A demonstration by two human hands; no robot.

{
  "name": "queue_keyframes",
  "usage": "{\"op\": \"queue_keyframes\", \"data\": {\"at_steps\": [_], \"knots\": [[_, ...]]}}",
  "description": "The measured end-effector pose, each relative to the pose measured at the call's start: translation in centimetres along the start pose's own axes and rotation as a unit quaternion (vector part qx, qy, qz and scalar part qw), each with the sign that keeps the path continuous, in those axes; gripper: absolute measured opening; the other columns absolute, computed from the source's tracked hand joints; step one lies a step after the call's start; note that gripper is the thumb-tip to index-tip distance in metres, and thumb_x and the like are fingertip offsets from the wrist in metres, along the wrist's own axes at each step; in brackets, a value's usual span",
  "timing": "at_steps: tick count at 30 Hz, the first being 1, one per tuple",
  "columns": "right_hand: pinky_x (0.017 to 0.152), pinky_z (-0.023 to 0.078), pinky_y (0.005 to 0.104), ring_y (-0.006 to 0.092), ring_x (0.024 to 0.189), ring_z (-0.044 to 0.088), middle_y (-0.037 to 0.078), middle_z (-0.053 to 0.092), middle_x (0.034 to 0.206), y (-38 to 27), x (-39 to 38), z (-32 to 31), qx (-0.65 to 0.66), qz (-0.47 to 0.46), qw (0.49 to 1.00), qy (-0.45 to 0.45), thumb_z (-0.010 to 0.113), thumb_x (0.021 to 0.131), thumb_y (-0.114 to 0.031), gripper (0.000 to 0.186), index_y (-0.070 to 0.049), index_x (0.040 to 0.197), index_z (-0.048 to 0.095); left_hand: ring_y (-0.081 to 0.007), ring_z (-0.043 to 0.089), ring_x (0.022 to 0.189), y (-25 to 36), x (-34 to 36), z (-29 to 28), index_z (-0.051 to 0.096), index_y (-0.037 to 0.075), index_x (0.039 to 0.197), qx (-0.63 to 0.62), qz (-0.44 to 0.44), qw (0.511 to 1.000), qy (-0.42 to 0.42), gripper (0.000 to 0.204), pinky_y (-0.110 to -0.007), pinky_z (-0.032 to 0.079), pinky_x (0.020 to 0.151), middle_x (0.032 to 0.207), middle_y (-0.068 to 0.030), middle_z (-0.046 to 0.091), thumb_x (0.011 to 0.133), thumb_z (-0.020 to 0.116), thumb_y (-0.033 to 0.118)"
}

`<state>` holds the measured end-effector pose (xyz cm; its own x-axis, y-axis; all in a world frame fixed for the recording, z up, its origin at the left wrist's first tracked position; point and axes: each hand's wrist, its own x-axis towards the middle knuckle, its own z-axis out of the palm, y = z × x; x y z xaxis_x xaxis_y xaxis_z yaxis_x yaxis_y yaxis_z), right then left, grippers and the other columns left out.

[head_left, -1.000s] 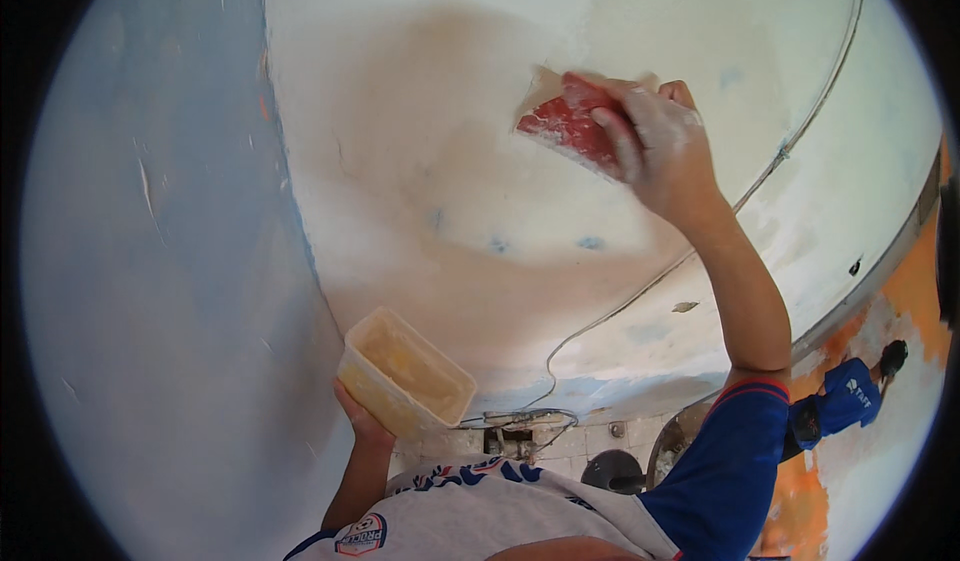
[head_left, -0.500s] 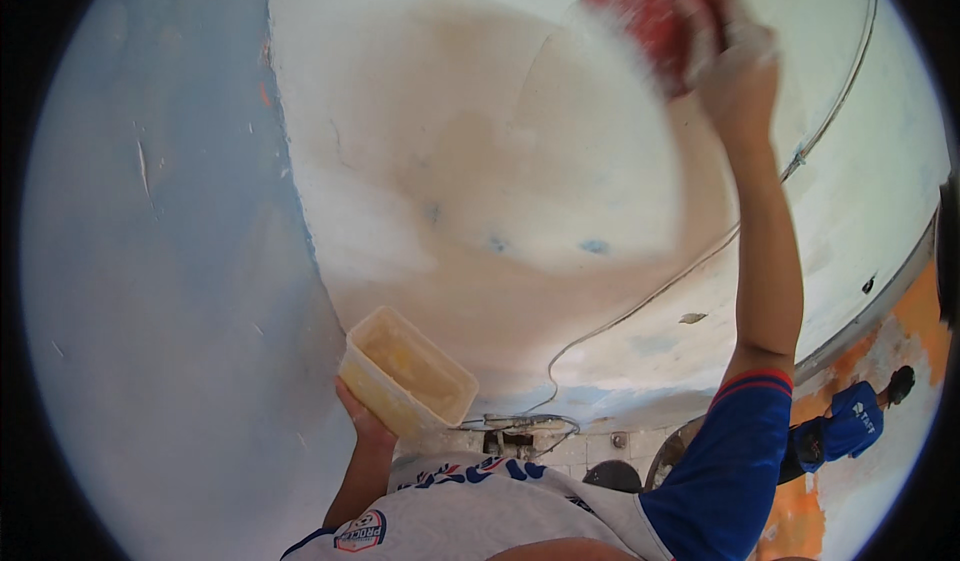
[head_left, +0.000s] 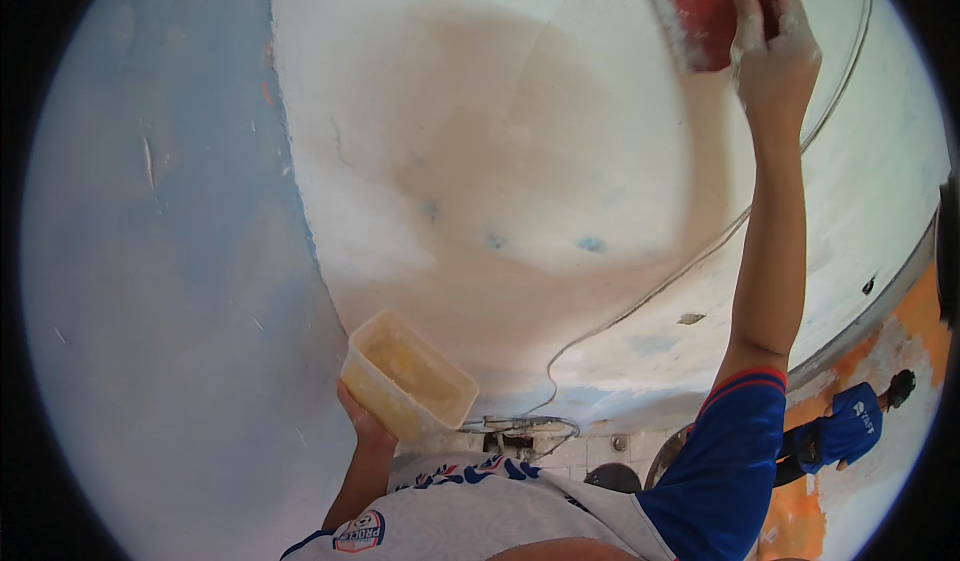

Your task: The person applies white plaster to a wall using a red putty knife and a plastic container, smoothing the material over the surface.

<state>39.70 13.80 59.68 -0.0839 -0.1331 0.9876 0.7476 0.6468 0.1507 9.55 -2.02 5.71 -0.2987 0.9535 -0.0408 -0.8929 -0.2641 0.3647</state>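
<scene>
My right hand (head_left: pixel 775 56) is raised high at the upper right, fingers wrapped round a flat red putty spreader (head_left: pixel 710 11) smeared with white. The spreader lies against or very close to the pale wall (head_left: pixel 560 141); whether it touches I cannot tell, and its top runs out of the picture. Low on the left, my left hand (head_left: pixel 367 421) grips a translucent rectangular plastic tub (head_left: pixel 415 371) from beneath and the side. The tub is tilted, with a yellowish residue inside; some of my fingers are hidden behind it.
A blue-grey wall (head_left: pixel 160 261) meets the pale one at a corner on the left. A thin cable (head_left: pixel 640 306) runs down the pale wall. Below lie wires (head_left: pixel 525 423) and a dark round object (head_left: pixel 612 476). A person in a blue shirt (head_left: pixel 853 421) stands at the far right.
My right hand and the red spreader have moved right along the pale wall. The tub in my left hand has stayed almost in place.
</scene>
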Motion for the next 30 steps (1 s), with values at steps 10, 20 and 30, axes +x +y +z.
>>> {"op": "queue_keyframes", "data": {"at_steps": [10, 20, 30], "knots": [[0.078, 0.059, 0.0318, 0.0196, 0.083, 0.073, 0.01, 0.078, 0.098, 1.2, 1.2, -0.3, -0.033, 0.018, 0.999, 0.022, 0.068, 0.102, -0.023, 0.026, -0.005, 0.12, 0.071, -0.0305, 0.051, 0.137, 0.3, -0.9, -0.8, 0.046, 0.016, 0.152, -0.004, -0.005, 1.0, 0.02, 0.083, -0.048, 0.043, 0.115, 0.15, -0.008, 0.053, 0.1, 0.029, 0.078], [0.085, 0.054, 0.0349, 0.0322, 0.086, 0.071, 0.016, 0.075, 0.097, 2.4, 1.8, 0.3, -0.119, 0.003, 0.991, -0.058, 0.067, 0.102, -0.026, 0.026, -0.005, 0.116, 0.069, -0.0311, 0.052, 0.136, 0.2, -1.6, -0.6, 0.044, 0.017, 0.153, 0.015, -0.023, 0.999, 0.02, 0.085, -0.048, 0.043, 0.115, 0.15, -0.0081, 0.053, 0.099, 0.028, 0.08], [0.083, 0.056, 0.0455, 0.0452, 0.089, 0.069, 0.024, 0.072, 0.093, -1.0, -2.7, 1.9, -0.012, -0.055, 0.983, -0.176, 0.067, 0.099, -0.023, 0.021, -0.007, 0.112, 0.068, -0.031, 0.053, 0.135, 1.3, -2.1, -1.2, 0.045, 0.017, 0.153, 0.006, -0.015, 1.0, -0.013, 0.083, -0.048, 0.044, 0.114, 0.149, -0.0084, 0.054, 0.1, 0.028, 0.078]]}}
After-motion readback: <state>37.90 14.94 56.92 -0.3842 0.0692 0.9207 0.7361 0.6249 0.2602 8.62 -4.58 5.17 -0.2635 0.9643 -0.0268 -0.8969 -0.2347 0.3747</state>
